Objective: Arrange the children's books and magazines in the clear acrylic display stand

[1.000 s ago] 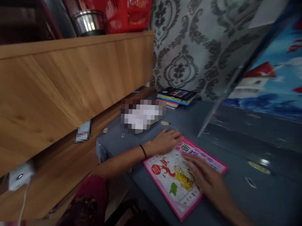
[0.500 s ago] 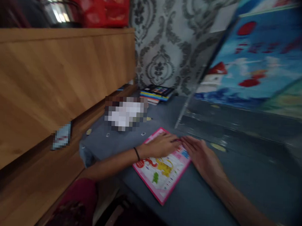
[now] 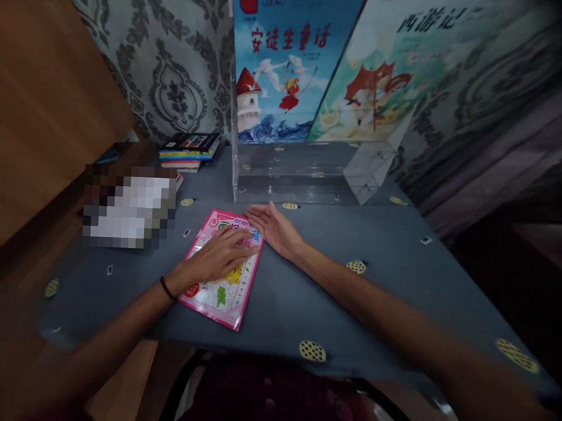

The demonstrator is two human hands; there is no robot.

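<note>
A pink-edged children's book (image 3: 221, 298) lies flat on the table, its cover showing a yellow animal, a green figure and Chinese characters. Across the upper half of that cover rests my left hand (image 3: 221, 254), palm down with fingers stretched out; a black band circles the wrist. My right hand (image 3: 277, 232) lies at the book's upper right corner, fingers extended and touching or nearly touching the edge. Part of the cover is hidden under the left hand.
Behind the book stands a clear acrylic rack (image 3: 286, 186) holding a blue picture book (image 3: 278, 67) and a pale green one (image 3: 375, 72). A small pile of books (image 3: 190, 151) sits back left, near a blurred-out white object (image 3: 129, 210). A patterned grey-blue cloth (image 3: 314, 299) covers the table.
The view has swung to the right, bringing both upright books and the whole rack into sight. The left hand has slid down the cover slightly; the right stays by the book's corner.
</note>
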